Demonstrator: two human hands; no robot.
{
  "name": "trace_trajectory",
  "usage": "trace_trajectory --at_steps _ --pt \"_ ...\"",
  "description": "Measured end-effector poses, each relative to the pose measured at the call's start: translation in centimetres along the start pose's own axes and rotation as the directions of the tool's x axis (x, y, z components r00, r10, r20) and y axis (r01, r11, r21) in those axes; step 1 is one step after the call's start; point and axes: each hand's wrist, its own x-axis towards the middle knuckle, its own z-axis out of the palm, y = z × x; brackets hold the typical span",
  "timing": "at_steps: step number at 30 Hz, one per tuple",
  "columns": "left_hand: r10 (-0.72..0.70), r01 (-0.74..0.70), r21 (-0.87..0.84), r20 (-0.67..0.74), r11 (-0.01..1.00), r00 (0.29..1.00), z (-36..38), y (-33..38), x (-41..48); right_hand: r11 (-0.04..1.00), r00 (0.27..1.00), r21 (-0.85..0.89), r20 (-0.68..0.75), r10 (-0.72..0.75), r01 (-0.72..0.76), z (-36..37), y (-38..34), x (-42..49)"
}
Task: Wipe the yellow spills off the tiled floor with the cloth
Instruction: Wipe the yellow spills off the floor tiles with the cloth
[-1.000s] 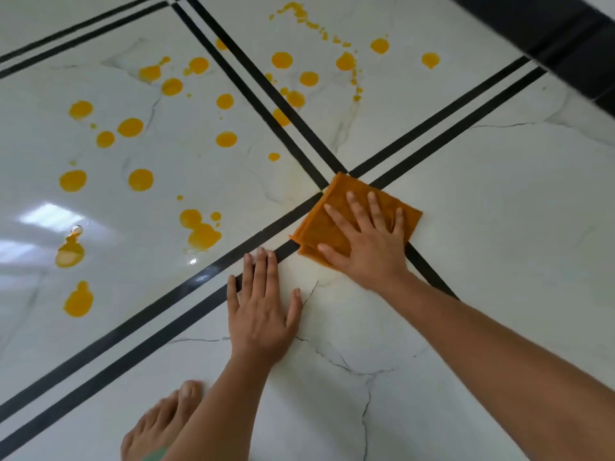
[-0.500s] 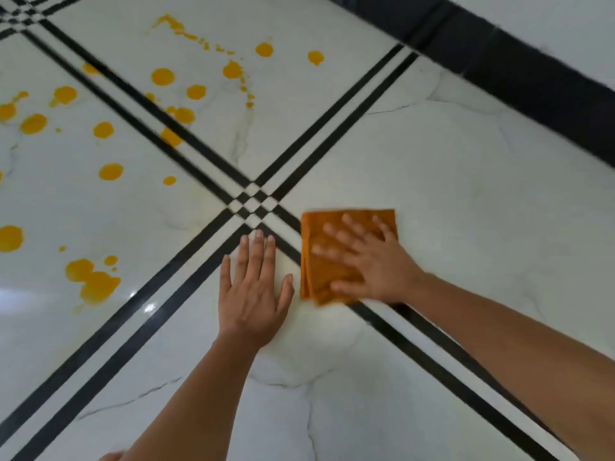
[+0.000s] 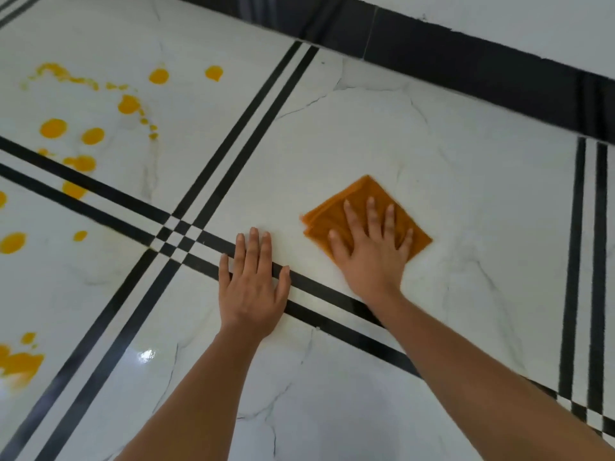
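Orange cloth (image 3: 361, 201) folded flat on white tile (image 3: 349, 144), right of crossing black stripes (image 3: 176, 232). Our right hand (image 3: 372, 254) spread flat on top, fingers splayed, pressing it down, not gripping. Left hand (image 3: 253, 291) open too, palm on floor just beside, lying across stripe pair. Yellow spills (image 3: 53, 128) well apart, over on left tiles beyond stripes. Black skirting (image 3: 466, 58) along far edge.

There is only one view. The camera sits on the person's head and looks forward and down at the tiled floor (image 3: 332, 144). It is close, about an arm's reach above it. Both arms come in from the bottom edge. The black skirting (image 3: 466, 58) runs along the top edge.
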Motion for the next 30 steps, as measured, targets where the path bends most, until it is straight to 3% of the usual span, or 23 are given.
trace_trajectory --at_steps 2,5,7,9,12,14,16,18,22,25,27,30 --pt "0.014 -0.014 -0.001 -0.013 1.000 1.000 -0.1 0.4 0.3 0.987 0.987 -0.034 0.036 -0.155 0.156 -0.4 0.8 -2.0" --pt "0.083 -0.082 0.018 -0.015 0.996 0.996 0.0 2.2 2.0 0.946 0.935 -0.026 0.160 -0.316 0.323 -1.3 2.6 3.6" --pt "0.101 -0.101 0.026 -0.004 0.995 0.995 0.2 3.7 3.7 0.965 0.952 -0.013 0.169 -0.256 0.262 -1.4 3.5 8.6" --pt "0.097 -0.097 0.021 0.008 0.995 0.995 0.3 5.1 5.3 0.995 0.983 0.008 0.155 -0.103 0.103 -1.5 4.7 11.6" --pt "0.084 -0.084 0.004 0.025 0.996 0.996 0.1 6.5 6.2 0.990 0.988 0.048 0.087 0.131 -0.135 -1.3 6.2 10.9" --pt "0.051 -0.051 0.000 0.033 0.999 0.998 -0.1 6.3 5.5 0.979 0.979 0.045 0.064 0.196 -0.199 -1.2 6.0 7.7" --pt "0.008 -0.007 -0.006 0.017 1.000 1.000 -0.3 5.5 4.0 0.992 0.992 0.020 0.019 0.123 -0.123 -0.8 4.7 3.2" --pt "-0.045 0.045 -0.019 -0.032 0.999 0.998 -0.4 4.2 2.0 0.999 0.999 0.020 0.015 -0.038 0.038 -0.5 2.6 -1.4" --pt "-0.183 0.182 -0.020 -0.047 0.983 0.982 -0.4 0.4 -3.7 0.940 0.932 0.022 0.120 -0.342 0.341 -0.8 -0.7 -1.6" --pt "-0.276 0.275 -0.038 -0.036 0.961 0.960 -0.3 -2.6 -7.1 0.970 0.957 0.043 0.160 -0.243 0.240 -0.8 -2.3 1.2" --pt "-0.314 0.312 -0.033 -0.052 0.949 0.948 -0.1 -4.5 -8.8 0.974 0.964 0.066 0.144 -0.224 0.216 -0.2 -4.6 -1.8" --pt "-0.342 0.338 -0.059 -0.076 0.939 0.937 0.1 -6.6 -11.0 0.831 0.803 0.058 0.227 -0.551 0.554 0.3 -8.5 -8.0"
